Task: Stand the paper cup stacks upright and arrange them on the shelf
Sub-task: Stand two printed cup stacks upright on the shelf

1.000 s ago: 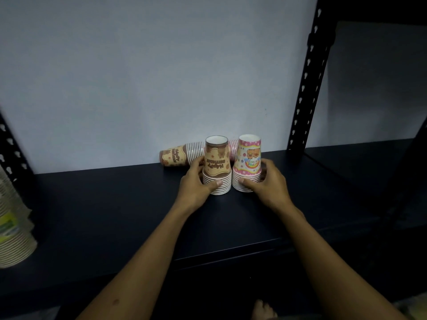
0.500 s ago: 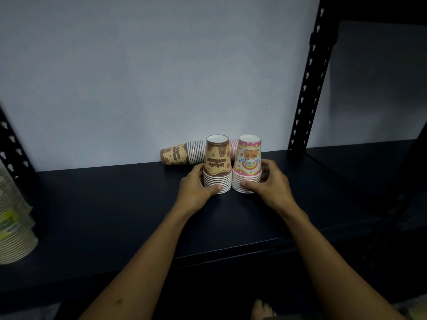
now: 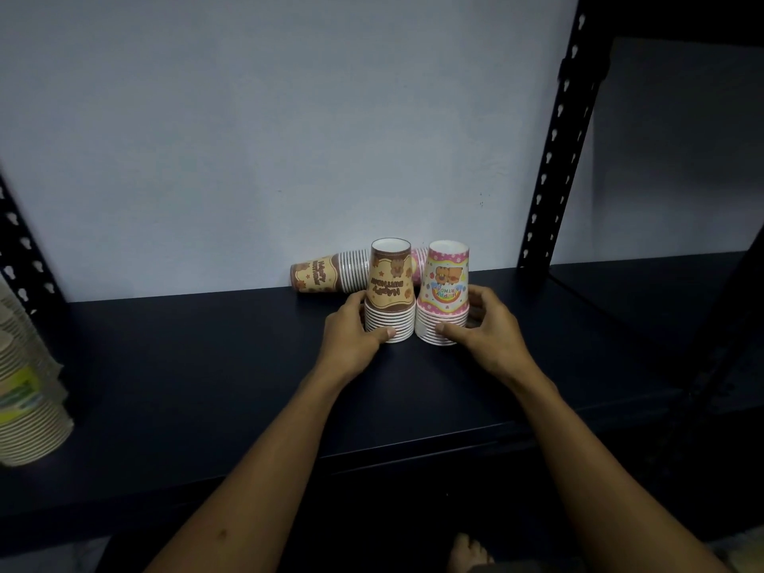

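Two paper cup stacks stand rims down, side by side, on the dark shelf (image 3: 206,366). My left hand (image 3: 351,332) wraps the base of the brown stack (image 3: 390,291). My right hand (image 3: 483,328) wraps the base of the pink stack (image 3: 444,291). Behind them, against the wall, another brown stack (image 3: 330,272) lies on its side. A bit of a pink lying stack (image 3: 418,260) peeks out between the two standing ones; most of it is hidden.
A tall stack of pale cups with green print (image 3: 29,390) stands at the shelf's left edge. Black perforated uprights (image 3: 554,159) rise at the right, and another (image 3: 25,250) at the left. A white wall backs the shelf. A bare foot (image 3: 469,554) shows below.
Both hands stay on the bases of the two standing stacks. The stacks have hardly shifted; the view has only drifted slightly.
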